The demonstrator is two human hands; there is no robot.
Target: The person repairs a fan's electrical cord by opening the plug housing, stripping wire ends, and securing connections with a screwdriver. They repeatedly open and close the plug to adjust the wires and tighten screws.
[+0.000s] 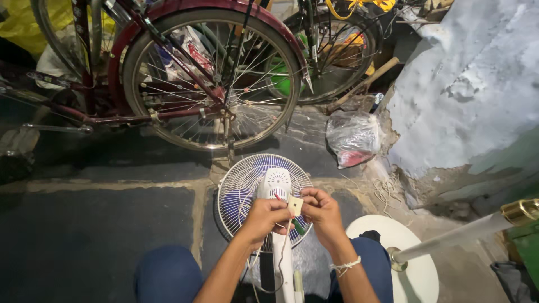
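A white table fan head (264, 188) with a wire grille and blue blades lies face down on the stone floor between my knees. Its white motor housing (275, 182) points up. My left hand (265, 216) and my right hand (321, 210) meet just above the housing. Together they pinch a small cream square part (295, 204) with thin wires running from it; a red wire end shows beside my left fingers. The fan's white neck (283, 264) runs toward me. A white string band circles my right wrist.
A maroon bicycle's rear wheel (216, 81) stands right behind the fan, with a second bicycle wheel (337, 53) further back. A clear plastic bag (353, 137) leans by a crumbling wall (471, 90) at right. The fan's round white base and pole (418, 264) lie at my right knee.
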